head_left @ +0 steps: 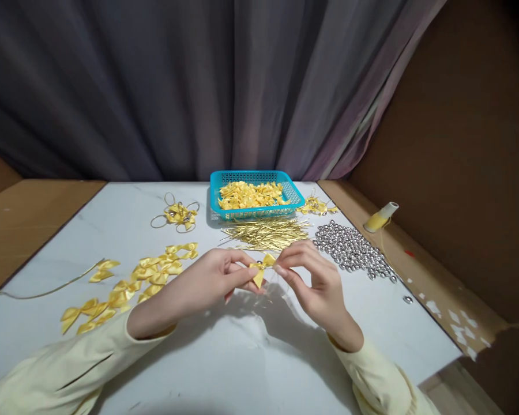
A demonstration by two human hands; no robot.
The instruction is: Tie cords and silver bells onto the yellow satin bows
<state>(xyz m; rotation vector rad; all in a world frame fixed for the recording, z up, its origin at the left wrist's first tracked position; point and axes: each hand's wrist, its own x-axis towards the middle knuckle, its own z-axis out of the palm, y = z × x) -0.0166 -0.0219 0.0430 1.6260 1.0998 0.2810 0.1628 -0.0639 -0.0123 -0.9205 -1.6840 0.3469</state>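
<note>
A small yellow satin ribbon bow is pinched between the thumb and fingers of my left hand, above the middle of the table. A dark shiny spot shows near the bow's centre. Close against the bow's right side, the fingertips of my right hand are pinched on what looks like a thin thread, faintly visible below them. Just beyond both hands lies a pile of gold wire ties. Silver beads are heaped beyond my right hand, and loose yellow bows are spread left of my left hand.
A blue basket of yellow bows stands at the back of the white table. Finished-looking bow clusters with loops lie beside it. A yellow thread spool stands on the right cardboard. One bead sits apart near the right edge.
</note>
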